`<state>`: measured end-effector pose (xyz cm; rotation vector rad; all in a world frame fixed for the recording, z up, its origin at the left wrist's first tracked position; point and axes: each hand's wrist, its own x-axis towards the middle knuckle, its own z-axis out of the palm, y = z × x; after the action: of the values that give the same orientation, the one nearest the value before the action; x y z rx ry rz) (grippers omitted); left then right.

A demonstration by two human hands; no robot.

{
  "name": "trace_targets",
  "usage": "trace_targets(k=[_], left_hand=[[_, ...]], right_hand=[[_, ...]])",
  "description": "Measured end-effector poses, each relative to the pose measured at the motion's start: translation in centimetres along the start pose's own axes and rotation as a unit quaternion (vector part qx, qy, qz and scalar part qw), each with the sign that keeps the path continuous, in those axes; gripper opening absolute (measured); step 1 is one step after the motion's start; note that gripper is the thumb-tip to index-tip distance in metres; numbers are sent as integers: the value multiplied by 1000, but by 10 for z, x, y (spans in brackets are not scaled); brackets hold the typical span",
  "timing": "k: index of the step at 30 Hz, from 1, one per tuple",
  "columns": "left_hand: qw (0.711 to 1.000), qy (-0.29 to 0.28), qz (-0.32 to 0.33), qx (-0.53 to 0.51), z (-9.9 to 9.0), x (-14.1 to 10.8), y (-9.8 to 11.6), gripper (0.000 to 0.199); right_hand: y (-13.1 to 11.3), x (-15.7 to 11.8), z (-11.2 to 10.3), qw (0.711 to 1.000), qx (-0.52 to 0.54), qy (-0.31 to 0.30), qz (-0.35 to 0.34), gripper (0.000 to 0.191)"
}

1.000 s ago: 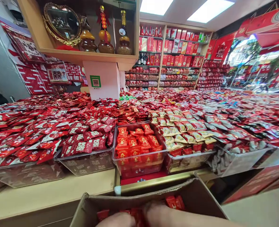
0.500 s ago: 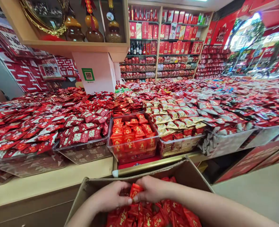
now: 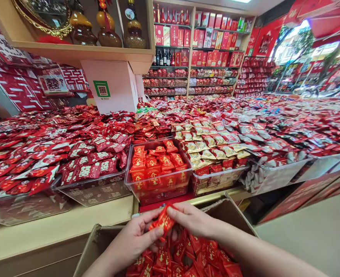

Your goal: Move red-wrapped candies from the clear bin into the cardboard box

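Between both hands is a red candy packet [image 3: 164, 221] with gold print. My left hand [image 3: 137, 236] pinches its left side, with the thumb across the front. My right hand [image 3: 191, 219] grips its upper right side. Both are above an open cardboard box [image 3: 86, 246] that holds many loose red packets [image 3: 181, 254]. Just beyond the box stands a clear plastic bin [image 3: 158, 188] with matching red packets standing in rows.
More clear bins flank it: dark red packets [image 3: 86, 165] on the left, cream and gold packets [image 3: 213, 142] on the right. A white box with a QR code [image 3: 109, 84] rises behind. A wooden cabinet [image 3: 86, 52] overhangs the upper left.
Both hands have risen from inside the box toward its far edge, bringing the red packet up with them. More of the packet shows between the fingers.
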<state>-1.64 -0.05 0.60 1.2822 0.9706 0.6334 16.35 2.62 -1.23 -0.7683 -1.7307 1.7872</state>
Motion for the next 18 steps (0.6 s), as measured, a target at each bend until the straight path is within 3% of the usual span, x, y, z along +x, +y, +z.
trace_targets(k=[3, 5, 9, 11, 14, 16, 18], left_hand=[[999, 29, 3, -34, 2, 0, 1, 39], [991, 32, -7, -126, 3, 0, 0, 36], [967, -16, -29, -252, 5, 0, -2, 32], [968, -3, 5, -250, 8, 2, -2, 29], [963, 69, 86, -245, 11, 6, 1, 37], [962, 111, 110, -223, 12, 6, 2, 41], [966, 154, 115, -172, 14, 6, 2, 40]], right_hand=[[-6, -4, 2, 986, -147, 39, -69, 38], [-10, -6, 2, 965, -219, 62, -132, 30], [-13, -7, 1, 939, -246, 86, -223, 18], [-14, -6, 4, 952, -182, 128, -211, 18], [-15, -5, 9, 975, 16, 174, -139, 38], [-18, -3, 12, 975, 131, 154, -95, 45], [-20, -1, 13, 975, 162, 140, -62, 44]])
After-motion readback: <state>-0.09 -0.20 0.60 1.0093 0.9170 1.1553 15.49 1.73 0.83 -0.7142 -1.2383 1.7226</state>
